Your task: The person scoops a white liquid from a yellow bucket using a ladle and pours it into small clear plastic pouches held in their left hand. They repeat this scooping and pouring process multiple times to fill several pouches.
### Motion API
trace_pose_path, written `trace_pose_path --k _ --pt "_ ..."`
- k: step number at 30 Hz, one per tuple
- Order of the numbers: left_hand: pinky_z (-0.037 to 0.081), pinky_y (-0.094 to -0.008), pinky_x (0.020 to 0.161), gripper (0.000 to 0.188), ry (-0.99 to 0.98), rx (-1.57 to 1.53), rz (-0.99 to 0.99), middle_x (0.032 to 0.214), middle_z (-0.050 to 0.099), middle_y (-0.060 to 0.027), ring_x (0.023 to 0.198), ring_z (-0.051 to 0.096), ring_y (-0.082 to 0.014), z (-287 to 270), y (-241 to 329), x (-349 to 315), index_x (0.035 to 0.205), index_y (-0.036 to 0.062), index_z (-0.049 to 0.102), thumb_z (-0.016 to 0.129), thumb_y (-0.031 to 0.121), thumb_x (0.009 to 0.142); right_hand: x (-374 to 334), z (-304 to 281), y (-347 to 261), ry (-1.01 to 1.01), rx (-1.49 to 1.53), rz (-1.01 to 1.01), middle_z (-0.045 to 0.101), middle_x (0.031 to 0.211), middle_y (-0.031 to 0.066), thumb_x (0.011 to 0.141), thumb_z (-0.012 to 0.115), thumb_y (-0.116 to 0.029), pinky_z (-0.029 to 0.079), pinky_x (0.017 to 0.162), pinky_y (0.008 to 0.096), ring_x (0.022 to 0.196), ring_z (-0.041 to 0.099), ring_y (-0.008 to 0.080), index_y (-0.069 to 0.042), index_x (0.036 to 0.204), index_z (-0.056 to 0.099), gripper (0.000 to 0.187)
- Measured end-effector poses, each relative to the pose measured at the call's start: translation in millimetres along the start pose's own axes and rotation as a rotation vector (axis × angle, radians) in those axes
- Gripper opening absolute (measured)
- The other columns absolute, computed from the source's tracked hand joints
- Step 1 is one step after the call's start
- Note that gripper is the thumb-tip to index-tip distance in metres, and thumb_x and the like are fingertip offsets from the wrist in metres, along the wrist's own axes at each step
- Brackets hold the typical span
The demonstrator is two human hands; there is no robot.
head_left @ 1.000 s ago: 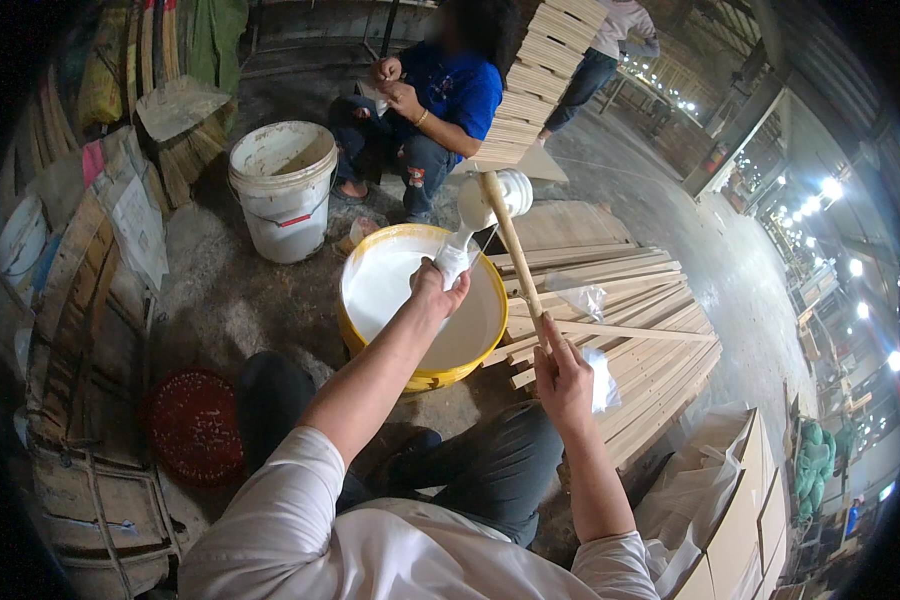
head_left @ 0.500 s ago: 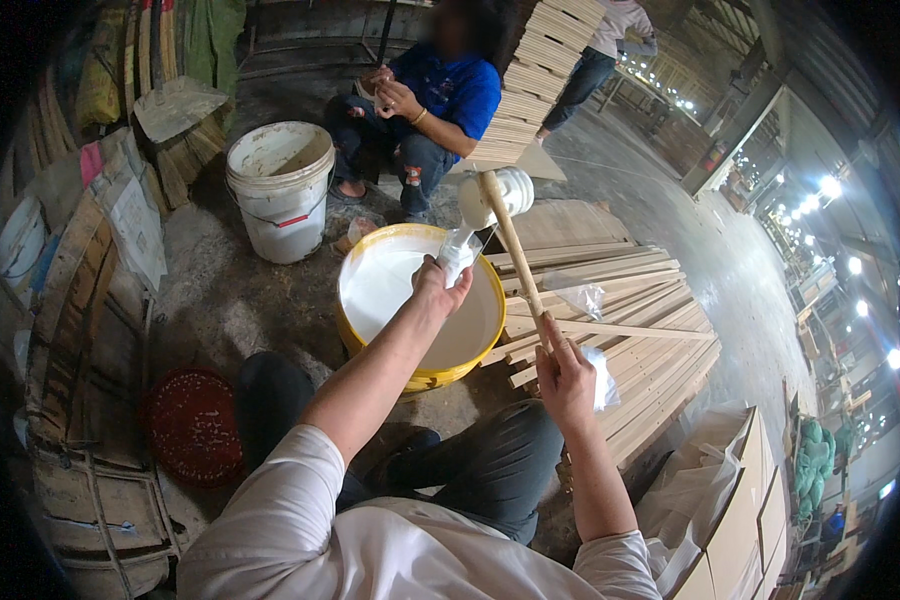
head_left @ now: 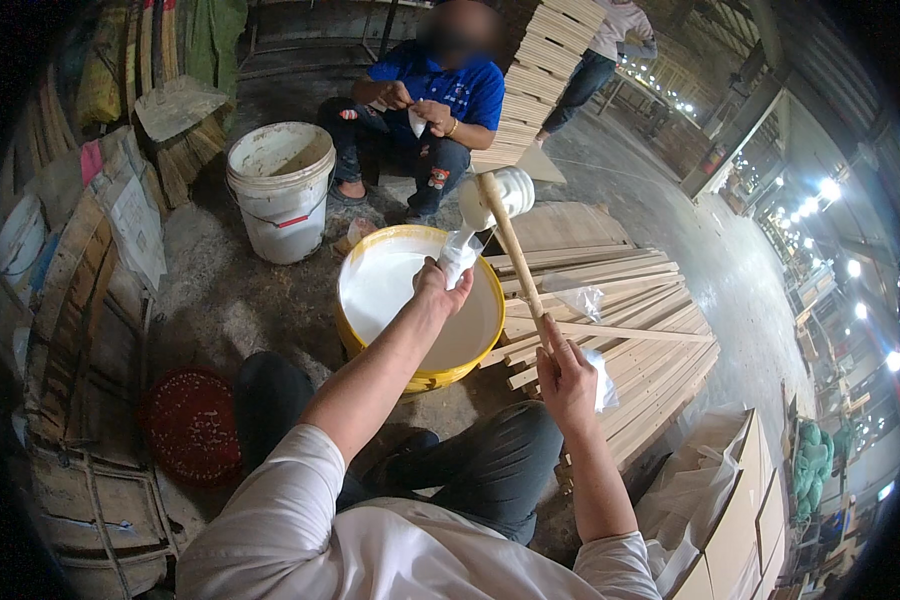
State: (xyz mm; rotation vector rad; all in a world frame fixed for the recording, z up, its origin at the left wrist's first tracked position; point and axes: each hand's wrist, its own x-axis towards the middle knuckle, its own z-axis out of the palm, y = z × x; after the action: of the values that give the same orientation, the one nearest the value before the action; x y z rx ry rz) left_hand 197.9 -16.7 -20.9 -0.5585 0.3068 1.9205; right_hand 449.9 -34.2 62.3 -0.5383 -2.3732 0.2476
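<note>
My left hand (head_left: 442, 285) is closed round a small clear plastic bag (head_left: 456, 258) partly filled with white liquid, above the bucket. With my right hand (head_left: 567, 378) I grip the lower end of a long wooden handle (head_left: 515, 250). At its far end is a white plastic scoop (head_left: 497, 197), tipped toward the mouth of the bag. White liquid shows between scoop and bag. Below stands a wide yellow-rimmed bucket (head_left: 420, 379) holding white liquid (head_left: 385, 290).
Across from me a seated person in blue (head_left: 440, 95) handles a small white bag. Nearby are a white bucket (head_left: 280, 195), stacked wooden strips (head_left: 630, 330), a red basket (head_left: 192, 425), flat boards (head_left: 740, 510) and a tall board stack (head_left: 545, 75). Another person (head_left: 610, 45) stands behind.
The bag under the scoop looks fuller of white liquid. My hands have barely moved. The seated person has straightened up and now holds a small white bag in view.
</note>
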Motion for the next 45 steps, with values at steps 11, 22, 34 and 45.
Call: trace_pose_path --k 11,22,34,45 --pt "0.053 -0.0324 0.060 0.045 -0.071 -0.026 -0.032 0.099 0.056 -0.0118 0.080 0.057 -0.0270 -2.4 0.7 -0.2 0.111 0.0071 0.048 0.030 0.045 0.094 0.5 -1.6 0.8 0.002 -0.055 -0.031 0.058 0.070 0.0093 0.075 0.059 -0.001 0.049 0.049 0.0336 0.055 0.059 0.0226 -0.014 0.127 0.048 0.054" --pt "0.051 -0.0266 0.056 0.038 -0.020 -0.010 0.009 0.095 0.058 -0.0113 0.081 0.057 -0.0253 -0.2 0.4 -5.9 0.107 0.0081 0.053 0.030 0.036 0.095 0.3 -2.7 -0.5 0.011 -0.028 -0.046 0.057 0.073 0.0117 0.075 0.058 0.005 0.046 0.052 0.0294 0.055 0.055 0.0197 -0.008 0.123 0.051 0.050" --pt "0.053 -0.0284 0.063 0.038 -0.024 -0.015 0.016 0.096 0.056 -0.0111 0.081 0.057 -0.0246 3.7 2.9 -16.7 0.107 0.0059 0.052 0.032 0.036 0.095 0.6 3.3 -4.9 -0.023 0.329 0.282 0.051 0.068 0.0005 0.084 0.053 -0.001 0.038 0.050 0.0196 0.055 0.043 0.0036 -0.007 0.127 0.047 0.044" --pt "0.054 -0.0299 0.067 0.038 0.011 0.046 0.077 0.102 0.054 -0.0105 0.083 0.055 -0.0237 -1.8 3.5 -19.5 0.109 0.0065 0.051 0.031 0.036 0.096 -2.3 11.5 5.6 -0.057 0.444 0.320 0.047 0.067 -0.0020 0.086 0.051 -0.002 0.036 0.051 0.0191 0.056 0.042 0.0036 -0.005 0.130 0.043 0.045"
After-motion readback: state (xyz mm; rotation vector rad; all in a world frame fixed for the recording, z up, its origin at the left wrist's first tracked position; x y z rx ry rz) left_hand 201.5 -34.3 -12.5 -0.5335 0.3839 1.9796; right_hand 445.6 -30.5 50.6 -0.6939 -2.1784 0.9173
